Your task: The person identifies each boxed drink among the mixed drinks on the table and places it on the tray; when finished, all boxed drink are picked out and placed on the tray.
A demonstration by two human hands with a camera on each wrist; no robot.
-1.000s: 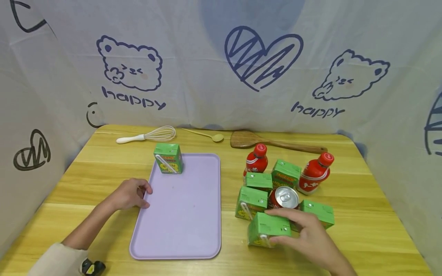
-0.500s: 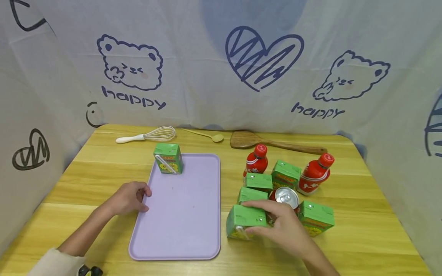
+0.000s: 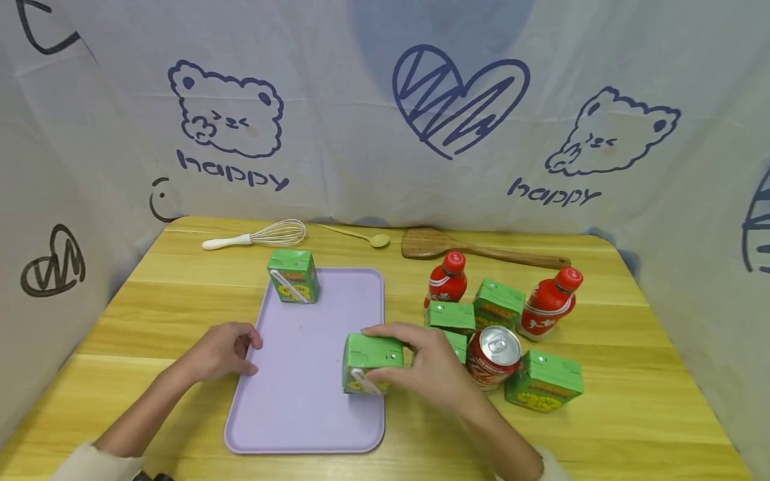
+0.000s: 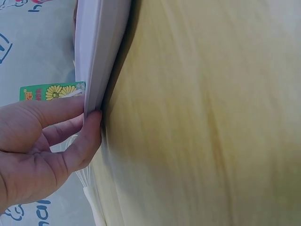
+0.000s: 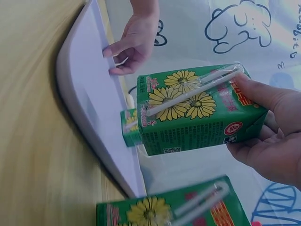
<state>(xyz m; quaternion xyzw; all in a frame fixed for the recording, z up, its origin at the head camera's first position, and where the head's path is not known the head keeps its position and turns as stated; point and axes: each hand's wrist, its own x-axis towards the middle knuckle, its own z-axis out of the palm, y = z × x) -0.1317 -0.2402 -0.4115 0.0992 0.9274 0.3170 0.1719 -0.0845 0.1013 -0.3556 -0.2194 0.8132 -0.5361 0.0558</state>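
Observation:
My right hand point(image 3: 434, 369) grips a green juice carton point(image 3: 368, 349) with a straw on its side, holding it over the right edge of the lilac tray point(image 3: 295, 401). In the right wrist view the held carton point(image 5: 188, 110) is off the tray, thumb on one side and fingers beneath. At the tray's left rim, my left hand point(image 3: 218, 352) pinches the edge between thumb and fingers, as the left wrist view also shows with the tray rim point(image 4: 99, 61). Another juice carton point(image 3: 293, 277) stands upright at the tray's far left corner.
Right of the tray stand a cola can point(image 3: 496, 351), several green cartons such as the rightmost carton point(image 3: 544, 381), and two red bottles point(image 3: 446, 280) point(image 3: 547, 304). Along the back lie a whisk point(image 3: 255, 237), a yellow spoon point(image 3: 377, 240) and a wooden spatula point(image 3: 481, 248).
My right hand has carried the carton leftward from the front of the group to over the tray's right edge. The left hand has stayed at the left rim, shifting slightly.

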